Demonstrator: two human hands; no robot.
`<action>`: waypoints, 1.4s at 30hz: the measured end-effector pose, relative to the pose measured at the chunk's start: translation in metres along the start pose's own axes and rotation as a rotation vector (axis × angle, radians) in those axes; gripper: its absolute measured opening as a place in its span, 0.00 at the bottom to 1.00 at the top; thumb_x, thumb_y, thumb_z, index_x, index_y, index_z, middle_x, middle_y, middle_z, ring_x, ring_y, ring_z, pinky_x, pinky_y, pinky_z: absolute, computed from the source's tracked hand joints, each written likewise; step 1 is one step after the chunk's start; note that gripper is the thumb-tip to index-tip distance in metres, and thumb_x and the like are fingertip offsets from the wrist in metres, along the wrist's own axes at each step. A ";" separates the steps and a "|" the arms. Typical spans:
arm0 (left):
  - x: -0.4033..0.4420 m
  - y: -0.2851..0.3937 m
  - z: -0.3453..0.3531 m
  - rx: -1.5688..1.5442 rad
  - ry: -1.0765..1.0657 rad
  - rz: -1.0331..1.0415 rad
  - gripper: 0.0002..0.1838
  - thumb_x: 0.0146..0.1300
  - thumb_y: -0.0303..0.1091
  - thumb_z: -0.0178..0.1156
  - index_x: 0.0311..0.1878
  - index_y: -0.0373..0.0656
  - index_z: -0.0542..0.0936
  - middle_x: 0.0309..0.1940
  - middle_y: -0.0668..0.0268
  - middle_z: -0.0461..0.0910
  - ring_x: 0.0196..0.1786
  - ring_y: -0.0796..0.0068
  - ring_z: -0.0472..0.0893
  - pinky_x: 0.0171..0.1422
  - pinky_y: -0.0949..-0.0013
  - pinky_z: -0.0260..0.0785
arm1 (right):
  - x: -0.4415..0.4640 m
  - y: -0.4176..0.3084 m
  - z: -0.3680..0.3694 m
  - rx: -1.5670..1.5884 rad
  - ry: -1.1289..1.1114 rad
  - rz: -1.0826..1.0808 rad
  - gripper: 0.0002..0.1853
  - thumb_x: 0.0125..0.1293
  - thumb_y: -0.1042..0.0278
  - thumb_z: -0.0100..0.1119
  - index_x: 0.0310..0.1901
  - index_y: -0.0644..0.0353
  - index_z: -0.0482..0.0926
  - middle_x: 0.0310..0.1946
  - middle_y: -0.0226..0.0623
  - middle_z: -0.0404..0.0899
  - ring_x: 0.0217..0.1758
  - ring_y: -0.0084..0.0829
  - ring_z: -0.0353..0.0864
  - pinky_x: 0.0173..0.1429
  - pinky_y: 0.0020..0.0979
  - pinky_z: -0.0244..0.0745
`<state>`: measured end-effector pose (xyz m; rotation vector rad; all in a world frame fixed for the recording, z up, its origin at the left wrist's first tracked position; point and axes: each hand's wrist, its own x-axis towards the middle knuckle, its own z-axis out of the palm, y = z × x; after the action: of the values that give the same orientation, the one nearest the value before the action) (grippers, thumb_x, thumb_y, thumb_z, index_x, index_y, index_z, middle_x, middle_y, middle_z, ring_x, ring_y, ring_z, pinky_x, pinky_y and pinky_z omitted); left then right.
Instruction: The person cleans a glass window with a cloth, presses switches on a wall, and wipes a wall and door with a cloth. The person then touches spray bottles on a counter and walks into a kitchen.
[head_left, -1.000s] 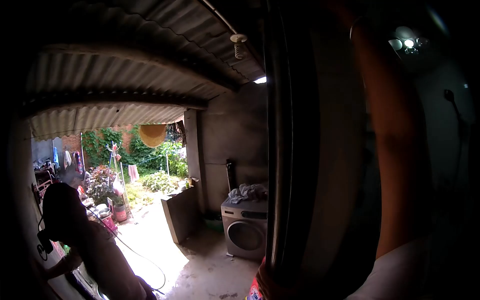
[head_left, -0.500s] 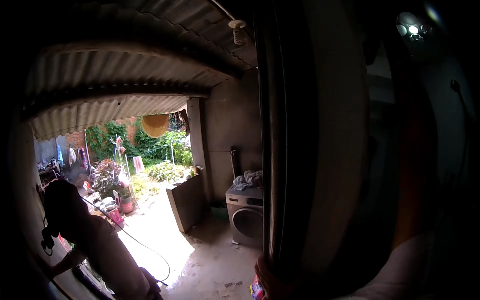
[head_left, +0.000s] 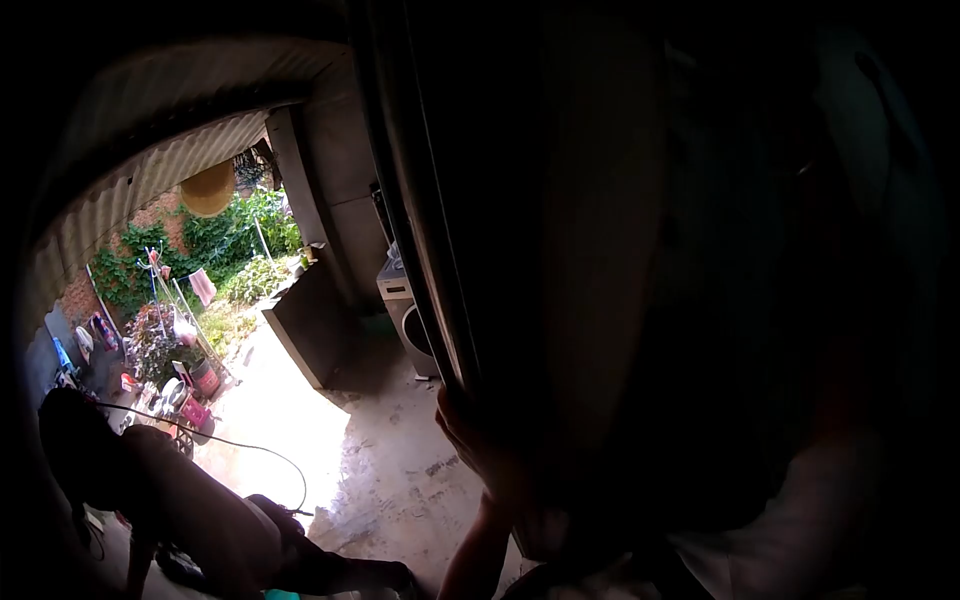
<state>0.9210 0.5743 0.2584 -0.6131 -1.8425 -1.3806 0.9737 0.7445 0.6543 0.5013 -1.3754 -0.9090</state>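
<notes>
My left hand [head_left: 485, 450] is at the edge of a tall dark door [head_left: 425, 230], its fingers curled round that edge. My forearm reaches up to it from the bottom of the view. A pale sleeve [head_left: 790, 520] shows at the lower right, probably over my right arm. Past the sleeve everything is too dark to make out, and my right hand cannot be seen. Behind the door edge stands a grey front-loading washing machine [head_left: 405, 315], partly hidden by the door.
Another person [head_left: 190, 500] is bent over at the lower left, near a thin dark cable [head_left: 260, 447]. A low wall [head_left: 310, 325] divides the concrete floor [head_left: 400, 480] from plants. Beside the plants are buckets [head_left: 203, 378] and hanging cloths. Corrugated roofing [head_left: 170, 160] slopes overhead.
My view has turned down and to the right and tilted, so the yard sits further left. More of my left hand and forearm shows. The other person bends lower, with a leg stretched out.
</notes>
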 end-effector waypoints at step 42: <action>-0.087 0.100 0.048 0.395 0.278 0.303 0.32 0.71 0.47 0.41 0.69 0.33 0.52 0.67 0.46 0.53 0.71 0.52 0.55 0.74 0.53 0.46 | -0.343 -0.295 -0.210 2.589 0.035 1.770 0.31 0.70 0.61 0.48 0.70 0.57 0.50 0.62 0.50 0.64 0.61 0.41 0.70 0.68 0.40 0.61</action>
<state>1.0347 0.6548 0.2424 -0.4462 -1.6536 -0.8271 1.1200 0.8021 0.1815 0.6110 -1.3662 2.6431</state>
